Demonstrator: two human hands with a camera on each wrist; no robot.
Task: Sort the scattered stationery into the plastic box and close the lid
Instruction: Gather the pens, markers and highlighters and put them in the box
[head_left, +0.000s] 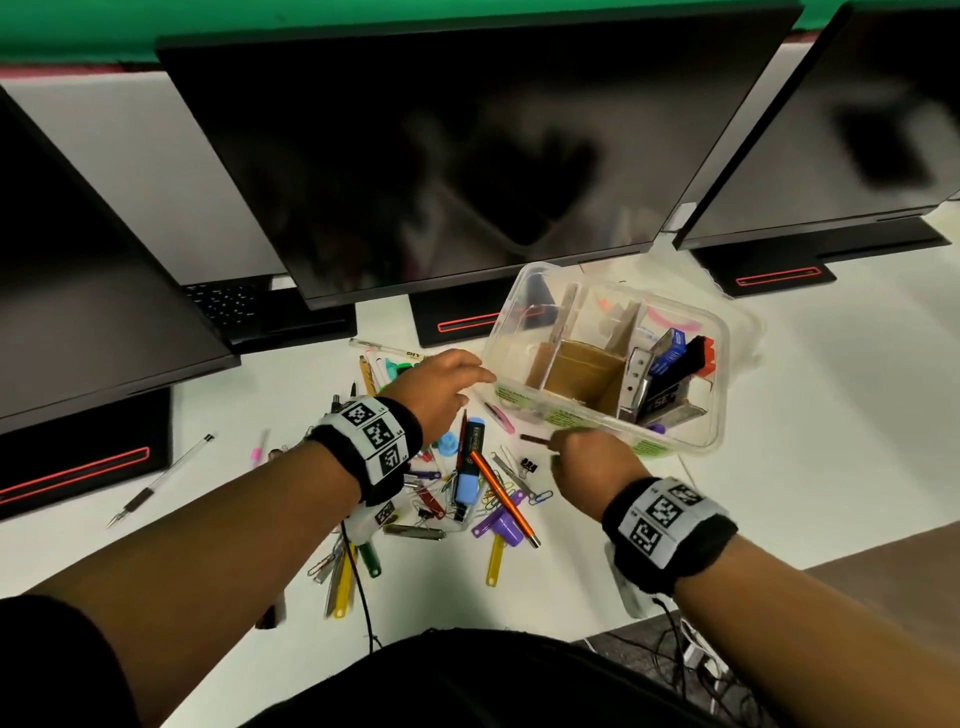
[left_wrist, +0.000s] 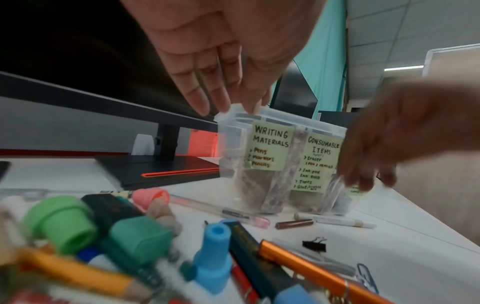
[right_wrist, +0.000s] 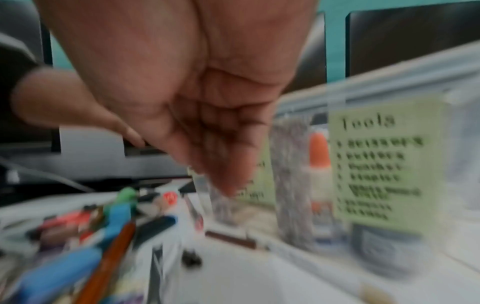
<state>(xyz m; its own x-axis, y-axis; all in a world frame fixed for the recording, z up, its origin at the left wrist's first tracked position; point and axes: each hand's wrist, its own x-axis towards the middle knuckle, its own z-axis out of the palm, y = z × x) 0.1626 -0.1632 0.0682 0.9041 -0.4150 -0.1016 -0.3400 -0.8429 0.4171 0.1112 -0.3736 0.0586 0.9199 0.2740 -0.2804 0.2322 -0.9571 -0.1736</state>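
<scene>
The clear plastic box (head_left: 519, 312) stands open on the white desk, with cardboard dividers and several items in its right compartment. Green labels on its front read "Writing Materials" (left_wrist: 270, 148), "Consumable Items" (left_wrist: 319, 164) and "Tools" (right_wrist: 381, 164). My left hand (head_left: 475, 387) touches the box's near left corner rim (left_wrist: 233, 112) with straight fingers (left_wrist: 200, 102). At the front wall my right hand (head_left: 558, 447) holds nothing, and its fingers (left_wrist: 363, 181) hang against the box. Scattered stationery (head_left: 467, 499) lies just in front: an orange pen (head_left: 504, 499), a blue highlighter (head_left: 467, 467), clips and tags.
Three dark monitors (head_left: 415, 156) on black bases (head_left: 457, 322) stand close behind the box and the pile. A lone pen (head_left: 161, 480) lies far left. A small brown stick (head_left: 535, 439) and a black binder clip (head_left: 528, 465) lie near my right hand. The desk edge (head_left: 831, 558) runs at right.
</scene>
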